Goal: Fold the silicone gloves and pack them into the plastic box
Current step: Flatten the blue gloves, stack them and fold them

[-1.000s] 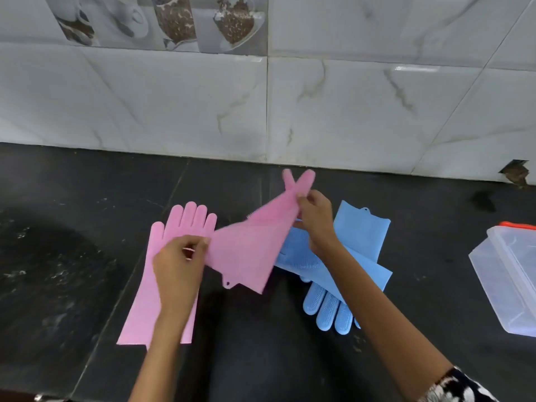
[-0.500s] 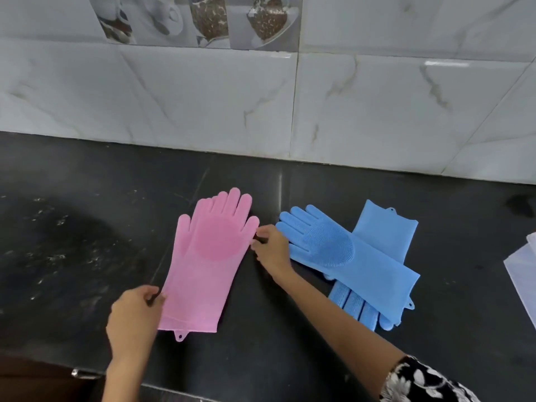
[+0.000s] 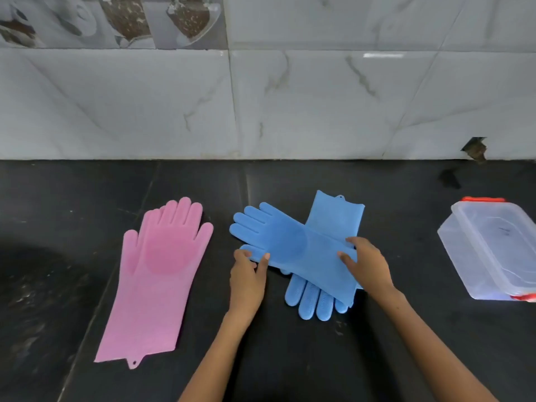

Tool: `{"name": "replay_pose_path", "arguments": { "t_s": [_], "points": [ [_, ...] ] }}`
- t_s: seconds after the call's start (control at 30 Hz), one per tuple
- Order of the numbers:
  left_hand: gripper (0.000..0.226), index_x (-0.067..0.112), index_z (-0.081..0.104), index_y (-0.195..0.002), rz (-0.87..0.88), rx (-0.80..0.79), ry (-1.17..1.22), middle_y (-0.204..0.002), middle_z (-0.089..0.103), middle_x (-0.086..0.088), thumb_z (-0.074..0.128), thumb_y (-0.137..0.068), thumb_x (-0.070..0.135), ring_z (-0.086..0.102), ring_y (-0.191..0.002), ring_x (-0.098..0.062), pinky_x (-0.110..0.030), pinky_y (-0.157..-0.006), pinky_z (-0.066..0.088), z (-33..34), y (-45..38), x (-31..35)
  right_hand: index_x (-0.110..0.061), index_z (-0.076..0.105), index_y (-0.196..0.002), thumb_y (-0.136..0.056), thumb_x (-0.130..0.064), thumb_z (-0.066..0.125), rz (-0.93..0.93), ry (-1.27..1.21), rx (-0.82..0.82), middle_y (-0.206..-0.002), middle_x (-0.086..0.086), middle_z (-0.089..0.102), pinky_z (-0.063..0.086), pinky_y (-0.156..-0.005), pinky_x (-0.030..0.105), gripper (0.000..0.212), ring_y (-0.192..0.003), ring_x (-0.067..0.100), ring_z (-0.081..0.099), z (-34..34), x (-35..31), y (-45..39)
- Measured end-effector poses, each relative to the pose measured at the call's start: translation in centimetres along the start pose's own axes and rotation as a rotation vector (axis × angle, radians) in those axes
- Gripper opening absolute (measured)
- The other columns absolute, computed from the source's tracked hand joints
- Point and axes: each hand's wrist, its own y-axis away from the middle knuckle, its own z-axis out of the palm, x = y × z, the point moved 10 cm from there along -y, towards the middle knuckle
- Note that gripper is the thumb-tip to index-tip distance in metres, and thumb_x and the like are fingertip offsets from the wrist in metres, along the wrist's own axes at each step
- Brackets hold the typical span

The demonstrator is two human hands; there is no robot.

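A grey marble-tiled wall [image 3: 290, 105] backs the black table [image 3: 290, 358]. On the table's left the pink gloves [image 3: 156, 282] lie flat, fingers toward the wall. At the far right stands the clear plastic box [image 3: 490, 250] with red clips. Between them the upper blue glove [image 3: 293, 248] lies crossed over the lower blue glove [image 3: 336, 219]. The left hand [image 3: 246, 280] pinches the upper glove's thumb edge in a tight grip; the right hand [image 3: 368, 268] curls around its cuff end.
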Motion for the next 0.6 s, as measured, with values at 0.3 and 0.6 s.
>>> {"name": "replay_pose_path", "arguments": {
  "t_s": [0.3, 0.6],
  "points": [
    [0.040, 0.013, 0.044, -0.102, -0.163, 0.228, 0.282, -0.101, 0.057, -0.006, 0.076, -0.078, 0.012, 0.063, -0.085, -0.019, -0.029, -0.071, 0.051, 1.5, -1.7, -0.6, -0.012, 0.063, -0.110, -0.088, -0.025, 0.064, 0.031, -0.085, 0.047, -0.124, 0.006, 0.059, 0.048, -0.082, 0.025, 0.026, -0.101, 0.018, 0.060, -0.1, 0.8, 0.0],
    [0.031, 0.009, 0.060, -0.101, -0.109, 0.342, 0.289, -0.109, 0.063, -0.007, 0.076, -0.076, 0.001, 0.062, -0.078, -0.011, -0.017, -0.068, 0.047, 0.7, -1.9, 0.2, -0.005, 0.064, -0.098, -0.085, -0.014, 0.067, 0.059, -0.280, 0.113, -0.102, 0.003, 0.065, 0.047, -0.070, 0.023, 0.016, -0.084, 0.015, 0.061, 0.8, -0.2, -0.9]
  ]
}}
